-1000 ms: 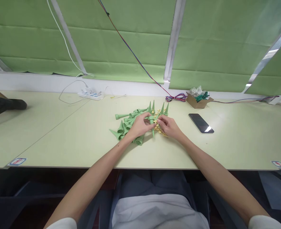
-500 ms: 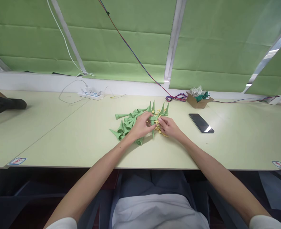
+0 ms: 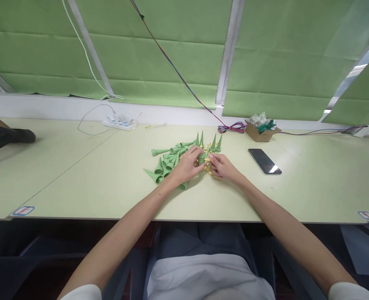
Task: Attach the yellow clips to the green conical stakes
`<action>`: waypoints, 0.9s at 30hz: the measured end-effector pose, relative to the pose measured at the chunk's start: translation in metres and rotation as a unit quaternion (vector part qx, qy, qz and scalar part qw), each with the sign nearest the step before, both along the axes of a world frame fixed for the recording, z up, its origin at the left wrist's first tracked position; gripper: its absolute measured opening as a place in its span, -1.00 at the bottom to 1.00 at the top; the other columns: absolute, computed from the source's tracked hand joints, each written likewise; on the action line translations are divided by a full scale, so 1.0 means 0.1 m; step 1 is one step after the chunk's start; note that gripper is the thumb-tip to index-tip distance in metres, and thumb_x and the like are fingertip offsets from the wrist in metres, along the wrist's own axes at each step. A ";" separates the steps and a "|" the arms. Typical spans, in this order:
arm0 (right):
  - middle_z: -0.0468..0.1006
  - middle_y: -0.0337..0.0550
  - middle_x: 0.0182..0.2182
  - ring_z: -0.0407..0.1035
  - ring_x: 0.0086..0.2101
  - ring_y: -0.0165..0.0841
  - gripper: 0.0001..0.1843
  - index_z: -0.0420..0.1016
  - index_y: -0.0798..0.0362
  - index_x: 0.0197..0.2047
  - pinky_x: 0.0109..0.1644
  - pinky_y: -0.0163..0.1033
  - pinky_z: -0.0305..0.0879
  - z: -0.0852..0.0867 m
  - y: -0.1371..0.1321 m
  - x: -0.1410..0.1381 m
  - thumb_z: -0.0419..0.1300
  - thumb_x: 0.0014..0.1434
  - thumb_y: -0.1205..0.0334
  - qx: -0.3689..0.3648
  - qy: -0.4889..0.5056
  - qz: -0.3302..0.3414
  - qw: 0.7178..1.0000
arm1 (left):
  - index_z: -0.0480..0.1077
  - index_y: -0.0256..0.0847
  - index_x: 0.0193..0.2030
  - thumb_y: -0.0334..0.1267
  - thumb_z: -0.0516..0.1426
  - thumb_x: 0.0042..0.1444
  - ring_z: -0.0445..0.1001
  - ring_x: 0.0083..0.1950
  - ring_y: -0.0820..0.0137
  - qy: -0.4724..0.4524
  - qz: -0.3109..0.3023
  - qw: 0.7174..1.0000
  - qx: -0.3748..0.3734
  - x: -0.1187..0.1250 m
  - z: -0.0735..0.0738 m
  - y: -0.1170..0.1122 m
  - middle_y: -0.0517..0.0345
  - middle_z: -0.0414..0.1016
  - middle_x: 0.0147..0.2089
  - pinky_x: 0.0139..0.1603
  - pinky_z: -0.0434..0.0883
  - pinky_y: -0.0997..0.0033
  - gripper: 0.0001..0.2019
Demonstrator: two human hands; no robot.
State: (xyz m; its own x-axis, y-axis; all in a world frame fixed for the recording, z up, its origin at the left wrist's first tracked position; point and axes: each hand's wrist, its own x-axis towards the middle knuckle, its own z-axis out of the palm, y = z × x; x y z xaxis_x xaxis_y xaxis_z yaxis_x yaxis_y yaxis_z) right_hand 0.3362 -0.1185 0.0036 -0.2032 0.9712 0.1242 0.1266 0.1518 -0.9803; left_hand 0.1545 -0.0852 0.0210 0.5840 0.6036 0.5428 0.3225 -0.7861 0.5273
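Observation:
My left hand is closed around a green plastic spike, its thumb and fingers on either side of the wide end. Close beside it, my right hand pinches a small yellow piece at the spike. Several loose green spikes lie heaped to the left, partly under my left hand. Behind my hands, a few green spikes stand point up. More small yellow pieces lie under and around my right hand, which partly hides them.
A black phone lies to the right on the table. Farther back are a small cardboard box with plastic wrap, a coiled cable and a white power strip. A black object juts in at the left.
The green spike in my left hand has tilted, and its tip no longer points plainly toward me. Both hands stay nearly in place.

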 end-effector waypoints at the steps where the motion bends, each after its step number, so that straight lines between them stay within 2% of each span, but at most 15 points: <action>1: -0.08 -0.47 -0.67 -0.13 -0.74 -0.52 -0.41 0.01 -0.07 -0.45 -0.71 -0.32 -0.18 0.00 0.00 0.00 0.09 0.16 -0.39 -0.005 0.003 0.001 1.000 | 0.34 -0.20 -0.08 -0.25 0.12 0.18 0.43 -0.21 0.36 0.003 0.000 1.000 0.005 0.00 0.00 0.00 -0.04 0.39 0.04 -0.19 0.45 0.34 -0.82; 10: -0.10 -0.50 -0.68 -0.11 -0.75 -0.54 -0.44 0.03 -0.05 -0.46 -0.73 -0.36 -0.20 0.02 -0.03 0.00 0.11 0.19 -0.33 -0.017 0.022 0.009 1.000 | 0.33 -0.21 -0.11 -0.29 0.11 0.18 0.40 -0.27 0.40 -0.001 -0.017 1.000 0.018 -0.01 0.01 0.00 -0.05 0.38 0.05 -0.22 0.44 0.36 -0.85; 13: -0.05 -0.47 -0.68 -0.08 -0.75 -0.53 -0.44 0.05 -0.05 -0.47 -0.72 -0.34 -0.19 0.02 -0.02 -0.01 0.10 0.20 -0.33 -0.007 0.022 -0.006 1.000 | 0.34 -0.21 -0.11 -0.24 0.17 0.12 0.42 -0.29 0.41 -0.036 0.001 0.999 -0.027 0.01 0.01 0.01 -0.02 0.40 0.02 -0.24 0.45 0.37 -0.79; 16: 0.02 -0.42 -0.68 0.02 -0.73 -0.49 -0.47 0.11 -0.03 -0.46 -0.67 -0.31 -0.10 0.02 -0.01 -0.03 0.03 0.25 -0.31 0.055 -0.019 -0.046 0.997 | 0.36 -0.21 -0.19 -0.15 0.27 0.01 0.44 -0.33 0.40 -0.086 0.020 0.989 -0.118 0.01 0.03 0.02 0.05 0.46 -0.14 -0.30 0.45 0.38 -0.73; 20: 0.18 -0.33 -0.65 0.12 -0.62 -0.43 -0.54 0.21 0.00 -0.43 -0.53 -0.28 0.05 0.01 -0.02 -0.03 -0.03 0.35 -0.16 0.157 -0.133 -0.092 0.974 | 0.30 -0.20 -0.34 -0.07 0.33 -0.06 0.46 -0.38 0.41 -0.165 0.012 0.947 -0.275 0.01 0.05 0.04 0.21 0.43 -0.40 -0.33 0.45 0.40 -0.66; 23: 0.28 -0.31 -0.60 0.14 -0.57 -0.43 -0.67 0.28 0.01 -0.39 -0.45 -0.28 0.08 0.01 -0.05 -0.03 0.05 0.34 0.00 0.208 -0.202 -0.089 0.953 | 0.30 -0.23 -0.43 -0.06 0.36 -0.10 0.46 -0.36 0.44 -0.250 0.013 0.901 -0.353 0.01 0.05 0.07 0.23 0.40 -0.40 -0.24 0.50 0.37 -0.63; 25: 0.30 -0.33 -0.59 0.14 -0.57 -0.44 -0.78 0.32 0.01 -0.31 -0.45 -0.29 0.08 -0.01 -0.06 -0.04 0.12 0.28 0.06 0.224 -0.214 -0.067 0.948 | 0.32 -0.24 -0.46 -0.06 0.37 -0.11 0.46 -0.34 0.45 -0.290 0.031 0.875 -0.387 0.02 0.04 0.09 0.22 0.39 -0.39 -0.17 0.52 0.34 -0.63; 27: 0.31 -0.34 -0.57 0.15 -0.59 -0.45 -0.80 0.33 0.01 -0.23 -0.47 -0.30 0.08 -0.02 -0.06 -0.05 0.18 0.24 0.06 0.232 -0.206 -0.044 0.950 | 0.33 -0.25 -0.46 -0.06 0.36 -0.09 0.47 -0.32 0.45 -0.310 0.049 0.859 -0.405 0.02 0.02 0.11 0.21 0.39 -0.40 -0.13 0.53 0.35 -0.65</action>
State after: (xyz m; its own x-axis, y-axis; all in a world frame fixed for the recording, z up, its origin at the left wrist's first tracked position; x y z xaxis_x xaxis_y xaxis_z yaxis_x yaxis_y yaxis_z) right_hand 0.3311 -0.1249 0.0013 -0.2480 0.8467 0.4708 0.5170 0.5267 -0.6748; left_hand 0.1569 -0.0741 0.0233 0.2592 0.9595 0.1100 -0.1742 -0.0656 0.9825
